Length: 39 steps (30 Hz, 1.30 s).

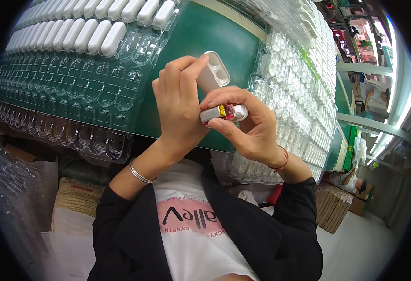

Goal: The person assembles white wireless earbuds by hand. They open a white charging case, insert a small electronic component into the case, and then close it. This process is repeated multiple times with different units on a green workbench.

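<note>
At frame centre, the right hand is pinching a small silver battery pack with yellow and red wrapping, while the left hand is gripping a white plastic case. Clear blister trays are covering the green tabletop at upper left.

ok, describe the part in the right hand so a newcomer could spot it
Over the green table, between two clear trays, both hands meet. The right hand pinches a small silver insert with red and yellow bits, unlike the plain white case in the left hand.

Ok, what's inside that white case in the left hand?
The white case shows two empty hollows at its open end. The left hand covers its lower part, so anything deeper stays hidden.
</note>
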### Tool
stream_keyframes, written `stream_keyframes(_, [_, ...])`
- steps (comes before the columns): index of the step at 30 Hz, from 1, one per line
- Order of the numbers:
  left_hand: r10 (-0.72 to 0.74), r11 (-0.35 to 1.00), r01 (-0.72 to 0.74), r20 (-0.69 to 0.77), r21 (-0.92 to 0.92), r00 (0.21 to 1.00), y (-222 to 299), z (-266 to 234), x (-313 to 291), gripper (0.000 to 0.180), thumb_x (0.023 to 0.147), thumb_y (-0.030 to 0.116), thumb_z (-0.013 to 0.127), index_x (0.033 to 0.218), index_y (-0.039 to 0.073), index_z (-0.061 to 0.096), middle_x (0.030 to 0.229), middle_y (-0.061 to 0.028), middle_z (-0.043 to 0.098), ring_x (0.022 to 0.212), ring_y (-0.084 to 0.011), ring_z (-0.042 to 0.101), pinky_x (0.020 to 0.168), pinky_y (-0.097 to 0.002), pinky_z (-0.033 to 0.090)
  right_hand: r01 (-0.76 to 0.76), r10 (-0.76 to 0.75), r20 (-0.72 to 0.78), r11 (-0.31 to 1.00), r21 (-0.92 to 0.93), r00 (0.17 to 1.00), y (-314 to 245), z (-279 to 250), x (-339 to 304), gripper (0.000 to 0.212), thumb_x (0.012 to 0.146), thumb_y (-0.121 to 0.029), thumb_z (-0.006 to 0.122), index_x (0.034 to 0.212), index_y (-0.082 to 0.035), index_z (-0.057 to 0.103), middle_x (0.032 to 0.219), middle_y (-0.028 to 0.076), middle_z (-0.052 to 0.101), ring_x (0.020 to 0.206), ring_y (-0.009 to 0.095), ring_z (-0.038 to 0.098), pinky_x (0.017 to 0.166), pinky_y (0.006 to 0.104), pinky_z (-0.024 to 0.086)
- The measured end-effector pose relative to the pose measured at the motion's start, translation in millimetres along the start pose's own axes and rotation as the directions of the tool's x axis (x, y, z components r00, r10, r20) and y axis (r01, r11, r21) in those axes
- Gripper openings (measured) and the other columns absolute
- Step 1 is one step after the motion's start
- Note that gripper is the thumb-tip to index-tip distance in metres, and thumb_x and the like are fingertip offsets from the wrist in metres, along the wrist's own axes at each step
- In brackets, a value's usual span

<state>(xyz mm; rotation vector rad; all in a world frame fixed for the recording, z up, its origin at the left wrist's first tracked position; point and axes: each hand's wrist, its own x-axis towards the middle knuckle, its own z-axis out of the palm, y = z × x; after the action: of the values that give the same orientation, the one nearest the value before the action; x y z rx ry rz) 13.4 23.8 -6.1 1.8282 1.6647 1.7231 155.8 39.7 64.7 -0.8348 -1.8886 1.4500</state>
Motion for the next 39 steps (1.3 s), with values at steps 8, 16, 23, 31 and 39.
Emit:
stream_keyframes(8, [-0.026, 0.998, 0.025, -0.009, -0.061, 1.0, 0.9, 0.2, 0.2, 0.076, 0.063, 0.028, 0.084, 0.127, 0.004, 0.052, 0.113, -0.011, 0.054, 0.099, -0.028, 0.053, 0.078, -0.0392, 0.035, 0.024, -0.017, -0.054, 0.993, 0.12, 0.998, 1.0, 7.3, 0.1, 0.025, 0.09, 0.002, 0.067, 0.113, 0.002, 0.059, 0.109, 0.012, 0.066, 0.104, 0.015, 0.063, 0.091, 0.029, 0.049])
stream_keyframes(16, [-0.013, 0.998, 0.012, -0.012, -0.064, 1.0, 0.3, 1.6, -0.7, 0.069, 0.068, 0.03, 0.08, 0.125, 0.003, 0.053, 0.112, -0.0109, 0.054, 0.098, -0.0278, 0.053, 0.077, -0.0392, 0.035, -0.009, 0.01, -0.006, 0.987, 0.161, 1.0, -0.5, 6.3, -0.7, 0.02, 0.089, 0.004, 0.065, 0.108, 0.003, 0.058, 0.105, 0.012, 0.065, 0.101, 0.015, 0.062, 0.091, 0.0292, 0.048])
stream_keyframes(23, [-0.053, 0.993, 0.063, 0.1, -0.098, 0.994, 3.8, -2.8, -5.7, 0.071, 0.07, 0.032, 0.08, 0.128, 0.003, 0.051, 0.119, -0.0144, 0.054, 0.105, -0.0304, 0.053, 0.086, -0.0402, 0.038, -0.059, 0.042, 0.094, 0.98, 0.19, 0.995, -3.2, -1.4, 0.3, 0.021, 0.089, 0.003, 0.066, 0.108, 0.003, 0.057, 0.103, 0.014, 0.066, 0.101, 0.017, 0.062, 0.09, 0.0298, 0.049])
stream_keyframes(31, [-0.144, 0.972, 0.158, 0.088, -0.173, 0.986, -10.0, -2.6, -7.3, 0.069, 0.068, 0.031, 0.082, 0.124, 0.003, 0.052, 0.114, -0.0132, 0.055, 0.103, -0.0302, 0.054, 0.084, -0.0396, 0.038, -0.207, 0.173, 0.121, 0.899, 0.386, 0.978, -14.9, -2.2, 4.5, 0.024, 0.09, 0.004, 0.066, 0.112, 0.006, 0.055, 0.111, 0.018, 0.066, 0.105, 0.02, 0.065, 0.09, 0.0351, 0.058])
stream_keyframes(39, [-0.127, 0.969, 0.146, 0.106, -0.199, 0.986, -11.0, -4.9, -7.1, 0.069, 0.069, 0.032, 0.082, 0.124, 0.003, 0.051, 0.114, -0.0128, 0.055, 0.104, -0.0294, 0.054, 0.084, -0.0394, 0.038, -0.17, 0.12, 0.17, 0.933, 0.319, 0.978, -13.3, -3.3, 5.1, 0.03, 0.087, 0.009, 0.066, 0.116, 0.006, 0.057, 0.112, 0.017, 0.066, 0.107, 0.021, 0.065, 0.092, 0.0337, 0.056])
